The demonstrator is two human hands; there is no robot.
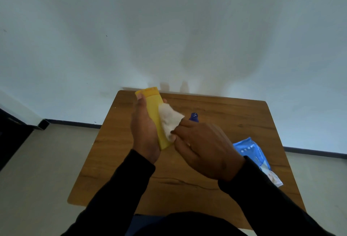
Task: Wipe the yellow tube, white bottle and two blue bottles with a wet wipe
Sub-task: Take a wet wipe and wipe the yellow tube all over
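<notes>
My left hand point(145, 130) grips the yellow tube point(153, 108) and holds it raised above the table, its crimped end pointing away from me. My right hand point(204, 151) pinches a white wet wipe point(170, 120) and presses it against the tube's right side. Just behind my right hand, the cap of one blue bottle point(194, 117) sticks up; its body is hidden by the hand. The white bottle and the other blue bottle are not visible.
A small wooden table point(244, 123) stands against a pale wall. A blue pack of wet wipes point(251, 155) lies near the table's right edge, its open end toward me. Grey floor surrounds the table on both sides.
</notes>
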